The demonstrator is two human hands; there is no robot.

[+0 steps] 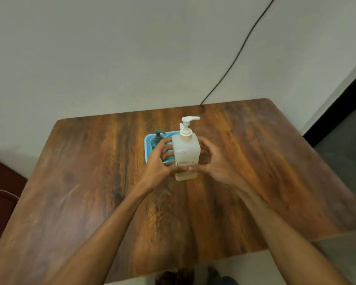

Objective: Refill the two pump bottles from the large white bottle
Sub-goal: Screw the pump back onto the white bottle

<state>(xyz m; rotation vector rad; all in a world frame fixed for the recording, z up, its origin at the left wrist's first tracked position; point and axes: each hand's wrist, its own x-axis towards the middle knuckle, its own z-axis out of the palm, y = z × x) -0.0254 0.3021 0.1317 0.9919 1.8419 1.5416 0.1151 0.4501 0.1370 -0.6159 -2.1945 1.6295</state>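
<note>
A white pump bottle (186, 153) is held upright between both hands near the middle of the bench (90, 182). The left grip (158, 161) is curled round the bottle's left side, with the fingers laid against that wall and the thumb brought across the lower front. The right grip (212, 163) is wrapped round the right side, and its thumb is pressed on the front beside the left thumb, just under the label. Both grips are thus closed on the same bottle. Whether its base is resting on the bench or is raised just above it cannot be told, as the picture is blurred there. The pump head is seated on the neck, with the spout turned to the right.

Just behind the bottle and the left grip, a blue tray (148, 140) is set on the bench. A dark pump bottle (157, 138) is stood upright in the tray's far left corner, partly hidden by the left fingers.

A black cable (240, 50) is run down the pale wall to the bench's far edge. A dark red chair (0, 192) is seen at the left edge.
</note>
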